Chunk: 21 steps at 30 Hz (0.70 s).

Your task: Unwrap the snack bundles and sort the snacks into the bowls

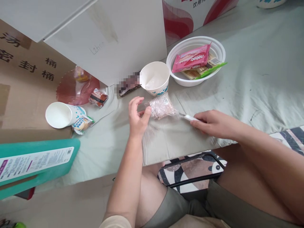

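A crinkled clear plastic packet [161,107] lies on the cloth-covered table in front of a white paper cup [155,77] with a blue print. My left hand [138,115] is at the packet's left edge, fingers curved and apart from the thumb; whether the thumb touches the plastic I cannot tell. In my right hand [211,123] is a slim white-handled tool [190,118] with a narrow metal end. That end points left and meets the packet's right edge; its tip is hard to make out.
A white bowl [174,76] of wrapped snacks stands behind on the right. To the left are a tipped paper cup [58,115], small snack packets [98,97] and a red translucent dish [71,90]. White [133,34] and brown cartons [21,104] border the back and left.
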Each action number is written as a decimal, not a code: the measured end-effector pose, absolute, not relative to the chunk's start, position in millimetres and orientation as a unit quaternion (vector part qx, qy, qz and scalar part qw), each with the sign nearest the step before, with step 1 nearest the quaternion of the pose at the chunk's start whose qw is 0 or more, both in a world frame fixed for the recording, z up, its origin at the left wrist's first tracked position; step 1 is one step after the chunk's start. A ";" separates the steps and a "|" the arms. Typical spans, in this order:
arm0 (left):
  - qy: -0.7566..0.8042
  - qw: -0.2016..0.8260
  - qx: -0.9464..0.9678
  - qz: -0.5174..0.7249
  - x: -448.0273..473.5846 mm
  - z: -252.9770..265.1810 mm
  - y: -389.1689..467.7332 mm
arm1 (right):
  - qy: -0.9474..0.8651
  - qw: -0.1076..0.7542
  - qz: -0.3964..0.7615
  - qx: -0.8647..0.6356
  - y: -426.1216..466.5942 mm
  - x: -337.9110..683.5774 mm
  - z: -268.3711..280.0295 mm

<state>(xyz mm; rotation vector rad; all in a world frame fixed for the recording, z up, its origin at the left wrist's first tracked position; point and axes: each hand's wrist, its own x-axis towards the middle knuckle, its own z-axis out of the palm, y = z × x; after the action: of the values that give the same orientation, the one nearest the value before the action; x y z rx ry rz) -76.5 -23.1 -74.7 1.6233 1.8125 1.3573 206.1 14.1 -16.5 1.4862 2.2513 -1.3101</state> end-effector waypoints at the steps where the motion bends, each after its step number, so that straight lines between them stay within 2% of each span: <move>1: 0.621 0.182 0.599 0.472 -76.7 -73.9 -23.5 | 0.767 0.039 -0.382 0.514 16.3 208.0 -19.1; 5: 0.586 0.194 0.675 0.404 -70.2 -67.2 -25.0 | 0.795 -0.089 -0.240 0.550 24.6 215.8 -38.3; 10: 0.647 0.225 0.606 0.403 -58.9 -58.7 -25.6 | 0.784 -0.245 -0.089 0.563 30.4 221.5 -55.1; 13: 0.639 0.305 0.559 0.430 -53.1 -52.5 -28.5 | 0.812 -0.301 -0.114 0.486 25.2 212.4 -52.8; 15: 0.611 0.390 0.559 0.402 -49.3 -46.5 -32.1 | 0.842 -0.310 -0.158 0.413 18.2 201.6 -51.8; 18: 0.562 0.494 0.581 0.321 -47.5 -36.4 -37.8 | 0.870 -0.295 -0.194 0.345 8.8 185.7 -55.8; 21: 0.552 0.541 0.558 0.303 -53.8 -29.6 -40.8 | 0.877 -0.270 -0.203 0.341 5.9 177.3 -62.5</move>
<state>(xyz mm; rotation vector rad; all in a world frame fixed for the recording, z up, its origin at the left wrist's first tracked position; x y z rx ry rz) -53.8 -40.8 -29.6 1.3259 1.3109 0.7196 177.3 5.9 -62.5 1.3074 3.3607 -0.7790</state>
